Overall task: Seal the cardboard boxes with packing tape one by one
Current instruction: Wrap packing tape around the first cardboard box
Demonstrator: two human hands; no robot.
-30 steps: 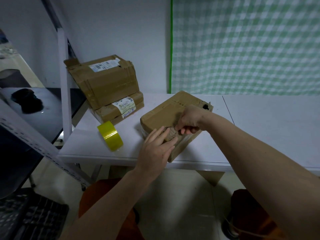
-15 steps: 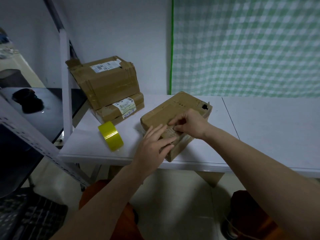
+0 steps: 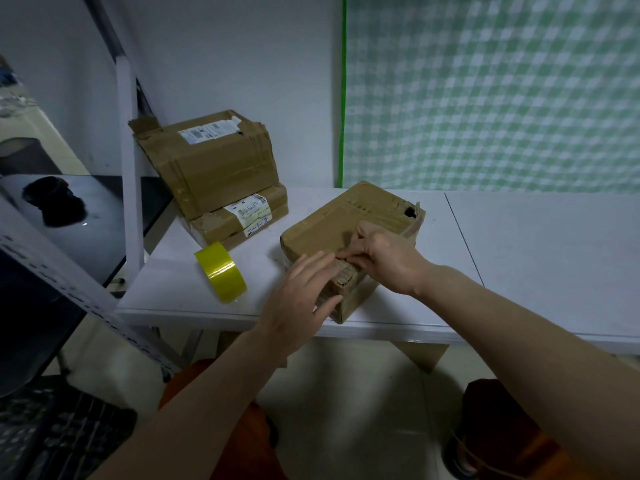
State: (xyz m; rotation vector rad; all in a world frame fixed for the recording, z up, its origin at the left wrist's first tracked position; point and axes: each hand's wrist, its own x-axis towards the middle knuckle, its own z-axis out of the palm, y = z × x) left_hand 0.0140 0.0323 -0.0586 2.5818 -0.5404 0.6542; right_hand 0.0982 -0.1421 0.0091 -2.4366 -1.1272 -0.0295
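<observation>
Near box (image 3: 332, 230) is brown matt cardboard, creased, with torn rough edges and shiny clear tape strips on top; two stacked boxes (image 3: 221, 174) same cardboard, glossy tape, white paper labels. Tape roll (image 3: 221, 271) glossy yellow plastic. Table (image 3: 519, 244) smooth white, slight sheen; backdrop (image 3: 485, 91) green-white checked cloth.

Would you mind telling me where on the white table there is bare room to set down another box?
The right half of the table, beyond the seam right of the box in hand, is bare. The left is crowded: two stacked boxes at the back corner, the yellow tape roll before them, both hands on the near box.
</observation>
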